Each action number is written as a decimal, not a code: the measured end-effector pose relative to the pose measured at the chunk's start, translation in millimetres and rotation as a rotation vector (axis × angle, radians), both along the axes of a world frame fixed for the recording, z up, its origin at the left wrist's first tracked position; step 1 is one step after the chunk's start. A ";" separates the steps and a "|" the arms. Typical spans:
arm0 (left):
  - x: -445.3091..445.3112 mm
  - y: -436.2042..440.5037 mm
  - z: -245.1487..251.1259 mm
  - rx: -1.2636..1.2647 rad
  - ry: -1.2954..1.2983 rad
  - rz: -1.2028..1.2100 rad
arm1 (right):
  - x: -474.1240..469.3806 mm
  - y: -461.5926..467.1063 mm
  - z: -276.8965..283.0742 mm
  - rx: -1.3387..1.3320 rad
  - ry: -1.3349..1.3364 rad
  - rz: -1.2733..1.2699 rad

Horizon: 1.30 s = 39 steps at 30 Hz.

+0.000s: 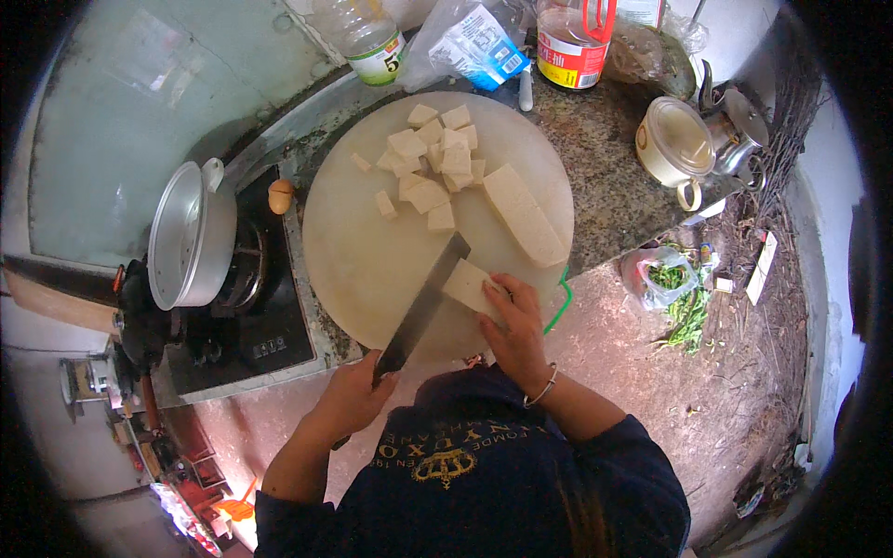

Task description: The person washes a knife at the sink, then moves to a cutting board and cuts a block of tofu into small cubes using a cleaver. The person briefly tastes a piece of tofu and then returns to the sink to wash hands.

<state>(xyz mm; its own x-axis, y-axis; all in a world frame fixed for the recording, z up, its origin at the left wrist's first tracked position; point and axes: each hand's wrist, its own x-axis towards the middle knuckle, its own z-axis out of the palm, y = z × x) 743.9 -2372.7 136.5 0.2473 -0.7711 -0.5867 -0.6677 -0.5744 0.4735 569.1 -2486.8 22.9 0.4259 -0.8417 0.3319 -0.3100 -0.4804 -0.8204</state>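
My left hand (354,394) is closed on the handle end of a kitchen knife, a wide-bladed one (425,300), whose blade slants up and right over the round, pale cutting board (363,272). The blade lies against or just beside the left end of a short tofu block (469,284). Fingers of my right hand (513,321) hold that block at its right end; a bracelet is on the wrist. A longer tofu slab (524,215) lies at the board's right. Several cut tofu pieces (425,192) are heaped on the board's upper part, with small scraps at their left.
At the left, an aluminium pot (202,237) stands on the gas stove (279,314), near a cracked brown eggshell (280,197). Bottles, including a red-labelled one (572,52), line the back. A lidded cup (673,139) and metal kettle (739,132) stand right. Greens in a bag (659,275) lie below.
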 end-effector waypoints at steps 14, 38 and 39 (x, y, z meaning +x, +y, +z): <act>-7.4 7.1 18.6 -0.057 -0.020 -0.058 | 2.0 1.5 0.9 0.044 0.018 -0.029; 35.5 -38.3 -42.6 -0.309 1.448 0.742 | 74.0 -81.6 47.3 0.946 -0.731 0.347; 35.9 -38.7 -45.8 -0.295 1.570 0.702 | 84.3 -90.0 51.7 1.110 -0.801 0.363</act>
<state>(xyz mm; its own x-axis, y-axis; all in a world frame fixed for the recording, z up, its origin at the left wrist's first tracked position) 779.7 -2411.4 90.7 -0.0646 -0.8919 -0.4476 0.8054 -0.3114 0.5043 653.4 -2576.8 74.6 0.6870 -0.7068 -0.1686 0.4117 0.5698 -0.7112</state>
